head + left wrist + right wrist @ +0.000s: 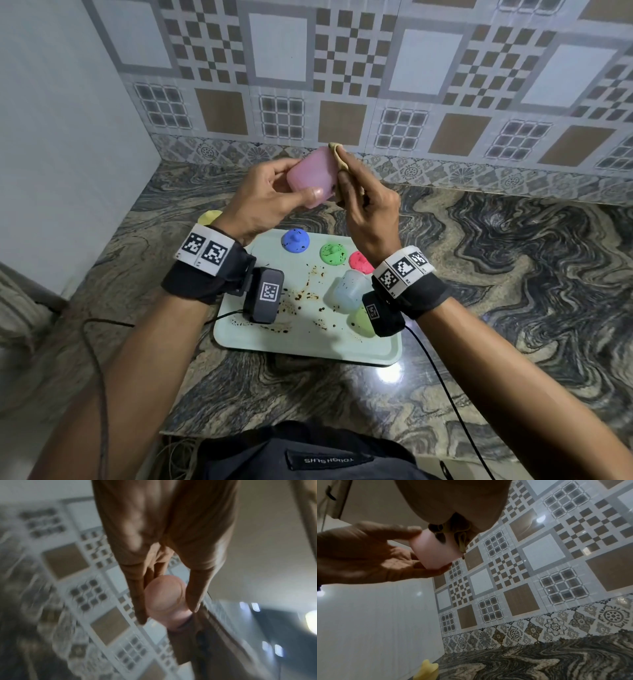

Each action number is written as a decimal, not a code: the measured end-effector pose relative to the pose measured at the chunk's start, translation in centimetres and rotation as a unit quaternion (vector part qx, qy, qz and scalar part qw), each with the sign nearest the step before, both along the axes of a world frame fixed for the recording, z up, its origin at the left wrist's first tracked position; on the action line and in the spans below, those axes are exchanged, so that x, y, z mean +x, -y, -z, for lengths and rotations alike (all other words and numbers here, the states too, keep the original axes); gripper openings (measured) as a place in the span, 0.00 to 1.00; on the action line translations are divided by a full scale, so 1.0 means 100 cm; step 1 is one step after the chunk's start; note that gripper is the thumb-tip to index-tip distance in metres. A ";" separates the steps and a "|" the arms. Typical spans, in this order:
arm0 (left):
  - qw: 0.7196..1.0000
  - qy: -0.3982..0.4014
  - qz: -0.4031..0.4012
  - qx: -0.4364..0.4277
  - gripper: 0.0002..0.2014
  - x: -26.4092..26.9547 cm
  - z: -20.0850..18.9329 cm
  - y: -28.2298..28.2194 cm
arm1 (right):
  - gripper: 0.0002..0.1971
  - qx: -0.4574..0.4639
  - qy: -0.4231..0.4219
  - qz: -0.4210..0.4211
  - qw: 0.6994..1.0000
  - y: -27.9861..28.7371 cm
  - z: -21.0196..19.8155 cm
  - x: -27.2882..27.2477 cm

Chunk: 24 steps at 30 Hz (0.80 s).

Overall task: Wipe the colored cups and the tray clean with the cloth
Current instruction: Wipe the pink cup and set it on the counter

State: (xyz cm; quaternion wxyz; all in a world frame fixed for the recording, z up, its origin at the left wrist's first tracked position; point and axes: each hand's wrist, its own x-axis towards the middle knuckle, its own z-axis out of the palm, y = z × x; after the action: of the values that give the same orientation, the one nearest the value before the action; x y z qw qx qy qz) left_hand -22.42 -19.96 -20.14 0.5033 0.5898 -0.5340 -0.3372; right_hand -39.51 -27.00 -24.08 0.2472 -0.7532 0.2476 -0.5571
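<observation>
My left hand (274,192) holds a pink cup (310,178) in the air above the tray, thumb and fingers curled round its sides. The same pink cup (433,550) shows in the right wrist view, and the blurred left wrist view catches the cup (164,599) between my fingers. My right hand (359,202) grips a yellowish cloth (339,157) and presses it against the cup's right side. The pale green tray (308,346), spattered with brown stains, lies below on the counter. On it stand a blue cup (295,241), a green cup (333,254), a red cup (359,262), a whitish cup (347,291) and a light green cup (361,322).
A yellow cup (209,216) stands on the marble counter (513,274) left of the tray, by the white side wall; the right wrist view shows this yellow cup (428,670) too. The tiled back wall (411,85) rises close behind. Black cables (442,377) trail from both wrist cameras.
</observation>
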 end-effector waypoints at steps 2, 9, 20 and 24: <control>0.990 0.132 -0.025 -0.052 0.38 -0.002 -0.001 -0.002 | 0.18 0.008 0.006 -0.001 1.000 0.000 -0.001 0.000; 0.994 0.022 -0.012 -0.103 0.31 -0.009 -0.007 0.002 | 0.18 -0.008 0.040 0.028 0.999 0.000 -0.013 0.001; 0.992 -0.115 0.014 -0.047 0.27 -0.008 -0.014 0.000 | 0.21 0.123 0.130 -0.038 0.983 -0.012 -0.010 0.005; 0.991 0.008 -0.016 -0.130 0.28 -0.018 -0.017 -0.003 | 0.20 0.161 0.186 -0.067 0.967 -0.010 -0.017 0.007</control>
State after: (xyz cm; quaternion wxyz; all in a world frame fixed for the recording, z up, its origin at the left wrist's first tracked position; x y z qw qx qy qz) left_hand -24.20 -19.64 -18.42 0.5768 0.5305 -0.5678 -0.2520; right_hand -38.78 -25.96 -22.34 0.4439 -0.6015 0.2322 -0.6222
